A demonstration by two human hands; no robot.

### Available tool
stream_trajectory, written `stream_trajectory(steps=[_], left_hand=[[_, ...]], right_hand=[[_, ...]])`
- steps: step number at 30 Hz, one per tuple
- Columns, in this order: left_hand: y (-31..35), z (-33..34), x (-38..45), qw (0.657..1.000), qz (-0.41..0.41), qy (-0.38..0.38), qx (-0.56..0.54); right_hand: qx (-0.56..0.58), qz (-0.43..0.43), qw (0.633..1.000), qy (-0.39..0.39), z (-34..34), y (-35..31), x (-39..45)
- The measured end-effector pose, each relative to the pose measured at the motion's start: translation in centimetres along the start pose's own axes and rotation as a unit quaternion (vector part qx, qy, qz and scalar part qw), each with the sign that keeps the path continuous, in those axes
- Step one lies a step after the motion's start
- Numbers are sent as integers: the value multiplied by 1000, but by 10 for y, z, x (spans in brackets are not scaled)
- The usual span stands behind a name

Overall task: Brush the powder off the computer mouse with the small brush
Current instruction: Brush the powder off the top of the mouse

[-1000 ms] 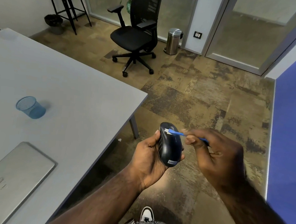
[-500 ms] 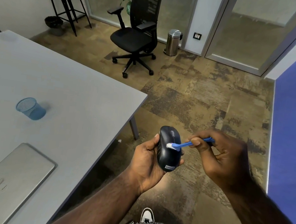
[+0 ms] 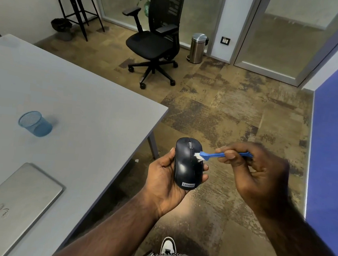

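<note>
While the left hand holds the black computer mouse in its palm, thumb on one side and fingers curled round the other, the mouse sits up in the air past the corner of the grey table, over the brown floor. Its top faces up. The right hand pinches the small blue brush by its handle. White bristles touch the right side of the mouse, just below the wheel. On the table sit a blue mesh cup and a shut silver laptop.
</note>
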State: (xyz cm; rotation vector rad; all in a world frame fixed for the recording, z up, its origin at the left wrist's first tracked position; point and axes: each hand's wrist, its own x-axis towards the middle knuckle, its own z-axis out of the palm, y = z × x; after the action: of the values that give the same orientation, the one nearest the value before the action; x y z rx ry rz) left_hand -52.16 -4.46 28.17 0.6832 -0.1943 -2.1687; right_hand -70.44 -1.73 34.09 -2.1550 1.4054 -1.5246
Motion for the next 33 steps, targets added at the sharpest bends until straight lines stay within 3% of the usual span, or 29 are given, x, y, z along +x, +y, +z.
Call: stream_trajectory(steps=[4, 8, 17, 22, 26, 33], left_hand=[[-4, -1, -2, 1000, -5, 10, 3], [-4, 4, -4, 1000, -8, -9, 12], [-5, 9, -6, 999, -34, -12, 36], [-7, 10, -6, 997, -40, -10, 61], [-6, 11, -7, 997, -49, -16, 55], [-4, 4, -6, 998, -36, -4, 46]], right_hand=[[22, -9, 999, -43, 1, -1, -2], [-15, 22, 1000, 13, 1, 5, 3], [-23, 47, 998, 28, 7, 4, 7], [-28, 11, 999, -12, 10, 0, 9], [-29, 53, 998, 9, 3, 6, 14], [-14, 48, 999, -9, 1, 4, 12]])
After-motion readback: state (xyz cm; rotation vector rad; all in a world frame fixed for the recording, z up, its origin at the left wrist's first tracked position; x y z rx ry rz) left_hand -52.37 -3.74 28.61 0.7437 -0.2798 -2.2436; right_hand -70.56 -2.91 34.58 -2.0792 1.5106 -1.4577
